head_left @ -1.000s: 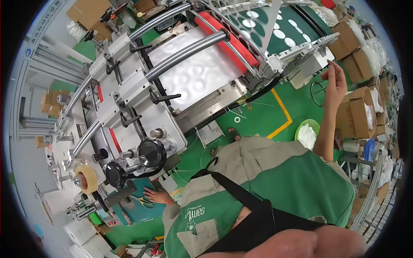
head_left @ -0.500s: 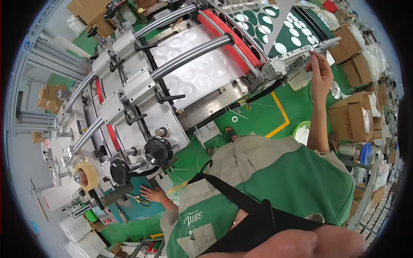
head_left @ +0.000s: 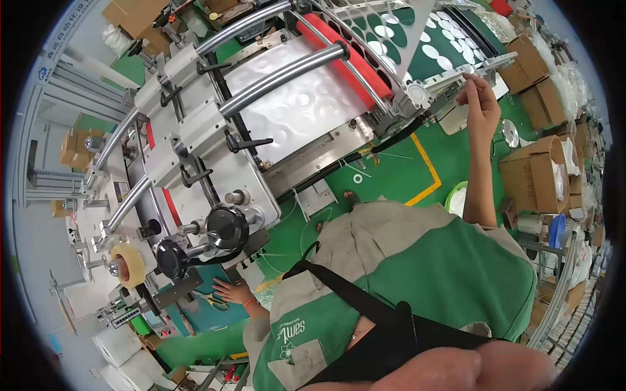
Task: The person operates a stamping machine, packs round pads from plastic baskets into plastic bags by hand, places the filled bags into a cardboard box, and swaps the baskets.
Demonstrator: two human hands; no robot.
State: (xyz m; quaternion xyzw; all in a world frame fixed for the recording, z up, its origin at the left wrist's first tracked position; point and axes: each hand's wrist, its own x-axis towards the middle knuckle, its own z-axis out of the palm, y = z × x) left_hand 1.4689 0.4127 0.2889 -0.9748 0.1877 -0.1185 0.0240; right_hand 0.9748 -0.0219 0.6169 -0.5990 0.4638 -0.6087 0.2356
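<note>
My left hand (head_left: 231,292) lies with fingers spread on a teal surface (head_left: 212,316), beside yellow-handled scissors (head_left: 216,302). My right hand (head_left: 481,103) is raised at the near rail (head_left: 450,79) of the machine's conveyor, its fingers loosely bent and apart, with nothing visible in them. Whether a fingertip touches the rail is hard to tell. Beyond it, white discs (head_left: 445,63) lie on the green belt (head_left: 417,36). A silvery sheet with round marks (head_left: 293,104) runs under the red roller (head_left: 345,62).
Black knobs (head_left: 227,228) and a tape roll (head_left: 128,266) stick out at the machine's near left. A green basket (head_left: 456,199) with white pieces stands on the floor by my right forearm. Cardboard boxes (head_left: 531,176) stand at the right, near a metal rack (head_left: 554,287).
My right hand has moved left, closer to the conveyor rail. More white discs show on the green belt than a second ago. My left hand stays on the teal surface.
</note>
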